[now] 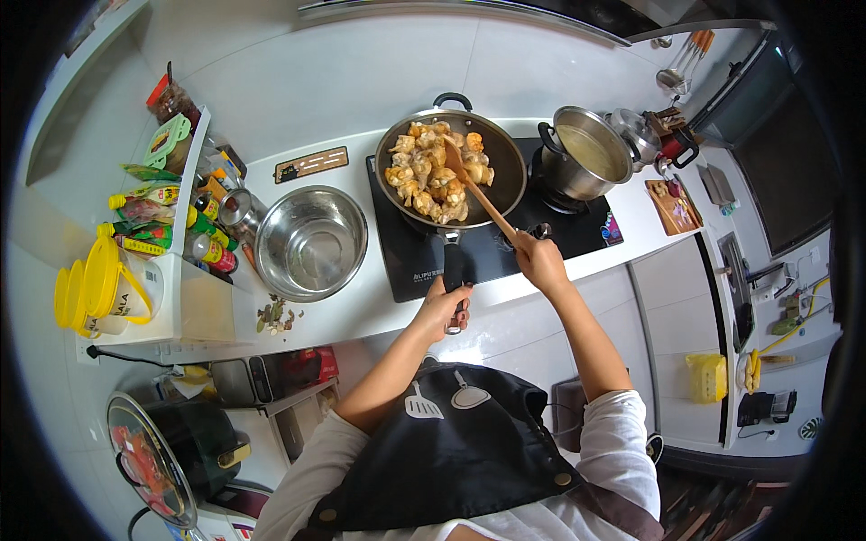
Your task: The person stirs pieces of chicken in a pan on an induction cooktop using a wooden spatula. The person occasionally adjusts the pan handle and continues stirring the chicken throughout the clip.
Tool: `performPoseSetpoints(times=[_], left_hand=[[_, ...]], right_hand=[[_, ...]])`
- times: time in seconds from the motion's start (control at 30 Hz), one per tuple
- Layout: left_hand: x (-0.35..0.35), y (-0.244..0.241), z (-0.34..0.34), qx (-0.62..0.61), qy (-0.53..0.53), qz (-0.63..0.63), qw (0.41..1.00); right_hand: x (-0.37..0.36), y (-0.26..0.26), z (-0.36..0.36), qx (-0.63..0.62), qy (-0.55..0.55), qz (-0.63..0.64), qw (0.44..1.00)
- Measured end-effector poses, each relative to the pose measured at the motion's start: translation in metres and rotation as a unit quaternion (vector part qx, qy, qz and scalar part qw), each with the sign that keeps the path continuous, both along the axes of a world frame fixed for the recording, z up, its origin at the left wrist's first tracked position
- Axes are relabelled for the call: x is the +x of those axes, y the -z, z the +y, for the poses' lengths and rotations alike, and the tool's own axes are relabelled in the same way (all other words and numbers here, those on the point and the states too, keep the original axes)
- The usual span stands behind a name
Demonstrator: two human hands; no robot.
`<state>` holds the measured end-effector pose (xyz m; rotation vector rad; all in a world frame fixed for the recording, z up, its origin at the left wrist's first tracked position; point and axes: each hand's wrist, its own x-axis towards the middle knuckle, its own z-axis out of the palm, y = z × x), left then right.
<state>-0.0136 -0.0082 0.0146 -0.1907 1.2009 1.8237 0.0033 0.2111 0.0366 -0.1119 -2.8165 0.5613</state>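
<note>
My left hand (445,308) grips the black handle (452,260) of a wide frying pan (509,177) on the black glass cooktop (400,260). Browned, chopped meat pieces (423,166), perhaps chicken, lie mostly in the pan's left and middle part. In my right hand (541,260) is the shaft of a wooden spatula (488,206). Its blade rests among the meat pieces, partly covering some of them. To the right of the pan, on the other burner, stands a stainless steel pot (575,179) with cloudy, pale liquid (587,150) in it.
Left of the cooktop sits a steel bowl (311,243), with loose dried spices (276,315) by the counter edge. Bottles (215,251) and yellow-lidded tubs (111,277) crowd the far left. At right are a cutting board (673,206) with chopped ingredients and a lidded pot (636,128).
</note>
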Motion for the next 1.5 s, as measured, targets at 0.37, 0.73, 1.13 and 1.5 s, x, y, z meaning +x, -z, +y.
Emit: performPoseSetpoints(times=[0.37,0.73,1.13,1.5], left_hand=[[0.004,0.007,-0.002,0.024,-0.065,-0.016,0.997],[0.009,0.014,-0.004,0.050,-0.078,-0.012,0.996],[0.008,0.019,0.004,0.121,-0.066,-0.036,0.990],[0.006,0.006,-0.004,0.085,-0.008,-0.025,0.996]], right_hand=[[0.024,-0.055,-0.024,0.324,-0.043,-0.001,0.945],[0.053,-0.153,-0.037,0.390,-0.033,-0.164,0.906],[-0.123,-0.240,0.023,-0.141,0.216,-0.593,0.763],[-0.014,-0.038,-0.033,-0.514,0.147,-0.258,0.805]])
